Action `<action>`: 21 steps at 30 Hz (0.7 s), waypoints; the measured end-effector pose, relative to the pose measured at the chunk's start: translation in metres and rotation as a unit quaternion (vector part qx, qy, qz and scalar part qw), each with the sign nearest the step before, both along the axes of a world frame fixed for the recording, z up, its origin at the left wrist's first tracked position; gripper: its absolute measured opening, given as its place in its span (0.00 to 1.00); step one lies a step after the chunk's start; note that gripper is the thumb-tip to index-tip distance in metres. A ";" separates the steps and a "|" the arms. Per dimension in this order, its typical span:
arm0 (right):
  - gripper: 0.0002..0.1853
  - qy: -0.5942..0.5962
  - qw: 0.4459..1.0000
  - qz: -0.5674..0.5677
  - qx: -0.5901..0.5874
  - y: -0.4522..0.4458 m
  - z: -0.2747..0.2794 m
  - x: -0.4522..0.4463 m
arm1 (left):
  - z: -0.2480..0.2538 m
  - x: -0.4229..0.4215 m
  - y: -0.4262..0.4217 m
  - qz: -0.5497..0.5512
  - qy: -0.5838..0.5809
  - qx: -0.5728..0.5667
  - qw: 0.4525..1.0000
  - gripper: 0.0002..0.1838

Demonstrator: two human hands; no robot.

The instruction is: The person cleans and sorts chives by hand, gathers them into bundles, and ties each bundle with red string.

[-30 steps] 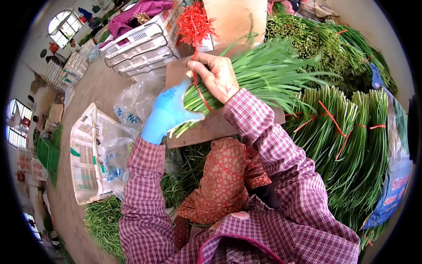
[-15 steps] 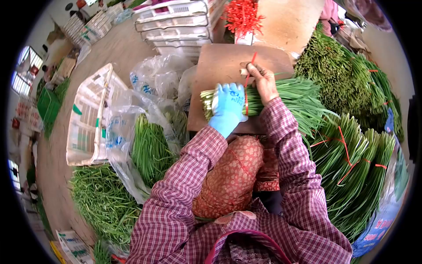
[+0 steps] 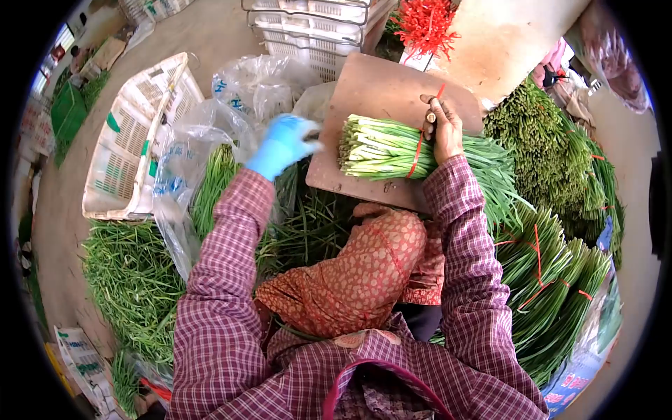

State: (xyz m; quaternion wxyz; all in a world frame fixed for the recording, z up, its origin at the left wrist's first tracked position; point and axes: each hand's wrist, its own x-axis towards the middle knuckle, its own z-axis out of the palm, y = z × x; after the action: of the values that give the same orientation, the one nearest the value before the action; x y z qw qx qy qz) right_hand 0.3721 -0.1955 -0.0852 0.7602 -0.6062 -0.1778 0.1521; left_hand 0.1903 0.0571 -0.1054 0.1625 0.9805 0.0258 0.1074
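A bundle of garlic chives (image 3: pixel 381 147) lies across the brown board (image 3: pixel 336 157), its pale cut ends to the left and green leaves to the right. A red tie (image 3: pixel 417 155) circles the bundle's middle. At that tie my right hand (image 3: pixel 446 129) is bare and closed, with the tie's end sticking up by the thumb. A small round-ended stick-like thing (image 3: pixel 430 117) also shows in its fingers; what it is I cannot tell. My left hand (image 3: pixel 285 145), in a blue glove, is off the bundle to the left, slightly blurred, fingers apart and holding nothing.
Loose greens (image 3: pixel 133 287) and a white crate (image 3: pixel 115 150) lie left, beside clear plastic bags (image 3: pixel 262 80). Tied chive bundles (image 3: pixel 560 294) are piled right, below more stacked bundles (image 3: pixel 539 147). Red ties (image 3: pixel 427 26) and stacked white crates (image 3: pixel 308 35) stand behind the board.
My left hand has let go of the bundle's pale end and moved left, off the board. My right hand stays at the red tie. The view has shifted, and my left knee has swung outward.
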 end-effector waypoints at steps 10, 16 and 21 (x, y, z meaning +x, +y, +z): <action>0.14 0.005 0.999 0.001 -0.047 0.004 0.007 0.004 | 0.006 -0.023 -0.054 0.087 -0.181 -0.390 0.899 0.13; 0.13 0.009 0.999 0.003 -0.046 0.003 0.007 0.002 | 0.006 -0.003 -0.088 0.074 -0.270 -0.276 0.919 0.22; 0.13 0.007 0.999 0.001 -0.047 0.004 0.007 0.001 | 0.006 0.021 -0.088 0.141 -0.250 -0.211 0.934 0.21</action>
State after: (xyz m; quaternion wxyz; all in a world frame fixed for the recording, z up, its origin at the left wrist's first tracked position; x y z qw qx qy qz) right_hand 0.3730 -0.1915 -0.0778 0.7318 -0.6399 -0.1661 0.1654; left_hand 0.2116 -0.0313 -0.0997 0.3503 0.8514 0.1443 0.3628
